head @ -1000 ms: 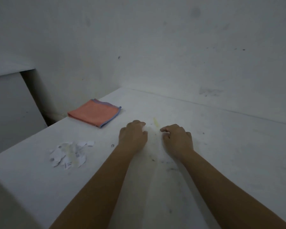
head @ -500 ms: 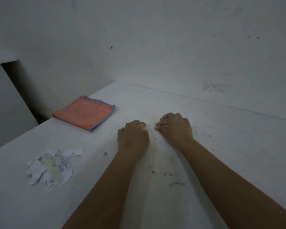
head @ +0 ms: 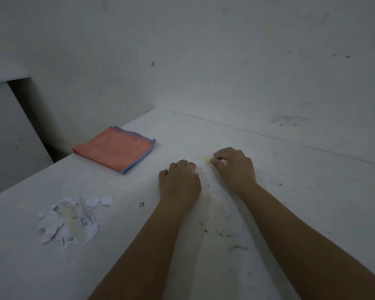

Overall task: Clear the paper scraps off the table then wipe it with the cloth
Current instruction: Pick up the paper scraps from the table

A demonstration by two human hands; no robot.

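A pile of torn white paper scraps (head: 69, 219), some printed and some yellowish, lies on the white table (head: 301, 202) near its left edge. A folded orange cloth (head: 115, 148) with blue trim rests at the far left corner. My left hand (head: 179, 182) sits mid-table with its fingers curled under; whether anything is inside it is hidden. Just right of it, my right hand (head: 234, 167) has curled fingers, and its thumb and forefinger pinch a small yellowish scrap (head: 206, 159) lying on the table.
White walls close the table in at the back and right. A dark gap (head: 30, 109) and a lower white panel lie beyond the left edge. Small dark smudges (head: 227, 234) mark the surface between my forearms.
My right hand moved forward and left to the yellowish scrap and closed its fingertips on it. My left hand stayed put. The view shifted slightly.
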